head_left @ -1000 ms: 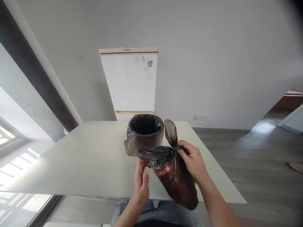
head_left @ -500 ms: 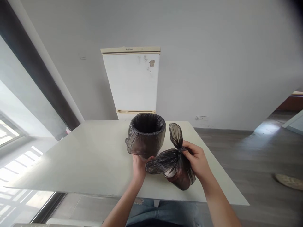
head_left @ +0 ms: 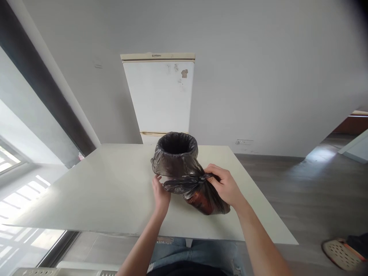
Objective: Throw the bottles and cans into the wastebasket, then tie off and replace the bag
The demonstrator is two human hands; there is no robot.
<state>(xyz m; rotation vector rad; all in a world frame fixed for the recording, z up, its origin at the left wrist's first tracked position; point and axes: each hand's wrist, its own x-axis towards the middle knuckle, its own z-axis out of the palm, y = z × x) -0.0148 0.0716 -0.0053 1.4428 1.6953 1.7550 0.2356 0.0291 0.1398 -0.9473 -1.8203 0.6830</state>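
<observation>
Black bag [head_left: 202, 201] is gripped by R hand [head_left: 224, 184], body slung below-left; bin [head_left: 174, 165] is sited just beyond L hand [head_left: 161, 194], loosely spread.

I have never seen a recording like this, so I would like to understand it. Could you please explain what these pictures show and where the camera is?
There is no machine here, only a person's two bare hands. One camera, worn on the head, looks forward and down. A round, open container lined with dark, see-through plastic appears to stand on a flat, pale table. The right hand grips a knotted, dark plastic bag near its knot; something reddish-brown shows inside. The left hand is near the container's lower left; whether it touches is unclear. Behind stands a white refrigerator with cream trim.
</observation>
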